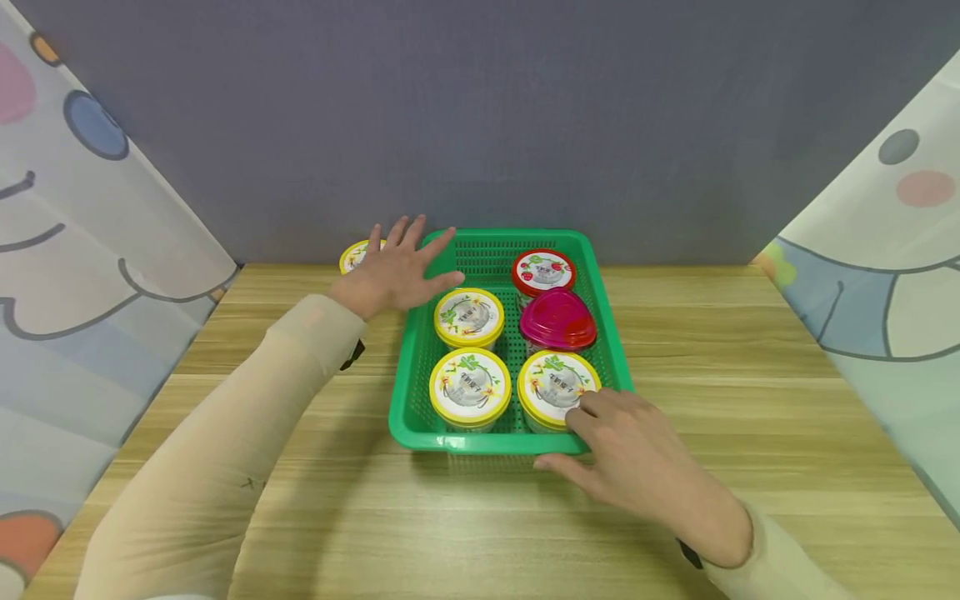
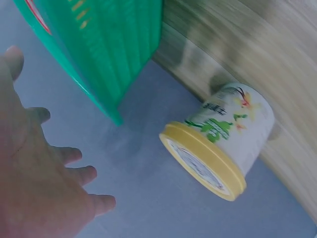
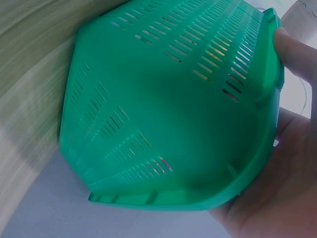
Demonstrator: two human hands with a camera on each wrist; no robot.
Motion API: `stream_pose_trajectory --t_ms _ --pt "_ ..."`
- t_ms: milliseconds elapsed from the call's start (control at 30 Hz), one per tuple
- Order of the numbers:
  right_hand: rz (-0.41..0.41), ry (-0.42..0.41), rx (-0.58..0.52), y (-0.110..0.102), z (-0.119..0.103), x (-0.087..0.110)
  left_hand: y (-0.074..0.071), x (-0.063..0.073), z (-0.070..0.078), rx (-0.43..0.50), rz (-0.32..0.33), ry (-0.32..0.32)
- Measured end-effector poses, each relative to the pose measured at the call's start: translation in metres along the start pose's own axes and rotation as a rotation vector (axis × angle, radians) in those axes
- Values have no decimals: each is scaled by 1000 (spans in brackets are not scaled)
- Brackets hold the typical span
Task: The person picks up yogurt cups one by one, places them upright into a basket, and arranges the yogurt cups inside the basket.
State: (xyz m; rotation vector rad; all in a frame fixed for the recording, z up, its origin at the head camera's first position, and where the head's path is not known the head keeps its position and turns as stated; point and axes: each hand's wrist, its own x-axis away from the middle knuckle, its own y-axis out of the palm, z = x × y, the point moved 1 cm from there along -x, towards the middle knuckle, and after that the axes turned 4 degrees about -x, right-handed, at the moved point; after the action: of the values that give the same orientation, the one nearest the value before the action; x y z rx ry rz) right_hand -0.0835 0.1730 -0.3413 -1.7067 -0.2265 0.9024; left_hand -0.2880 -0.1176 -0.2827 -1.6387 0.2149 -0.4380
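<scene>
My right hand (image 1: pixel 637 450) grips the front right corner of a green plastic basket (image 1: pixel 427 440), fingers over the rim beside a yellow-lidded tub (image 1: pixel 551 396). In the right wrist view the thumb rests against the rim. My left hand (image 1: pixel 393 271) is spread, above another yellow-lidded tub (image 2: pixel 233 131) that stands outside the basket at the back left; it holds nothing. The basket also contains two more yellow-lidded tubs (image 1: pixel 470 318), a red-lidded tub (image 1: pixel 543 268) and a container with a magenta, rounded triangular lid (image 1: pixel 557 319). The left hand partly hides the outside tub's lid.
The basket stands on a wood-grain table (image 1: pixel 720 375). A grey-blue panel (image 1: pixel 480 125) rises behind the basket and the outside tub. Walls with cartoon prints (image 1: pixel 885 275) flank the table on both sides.
</scene>
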Motion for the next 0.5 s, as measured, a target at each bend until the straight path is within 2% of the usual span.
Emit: stream_pose_trajectory --t_ms 300,500 --pt "17 -5 -12 0 0 0 -1 -1 -22 25 -6 -49" --pt "16 -6 -12 0 0 0 4 -3 -35 60 -29 -90"
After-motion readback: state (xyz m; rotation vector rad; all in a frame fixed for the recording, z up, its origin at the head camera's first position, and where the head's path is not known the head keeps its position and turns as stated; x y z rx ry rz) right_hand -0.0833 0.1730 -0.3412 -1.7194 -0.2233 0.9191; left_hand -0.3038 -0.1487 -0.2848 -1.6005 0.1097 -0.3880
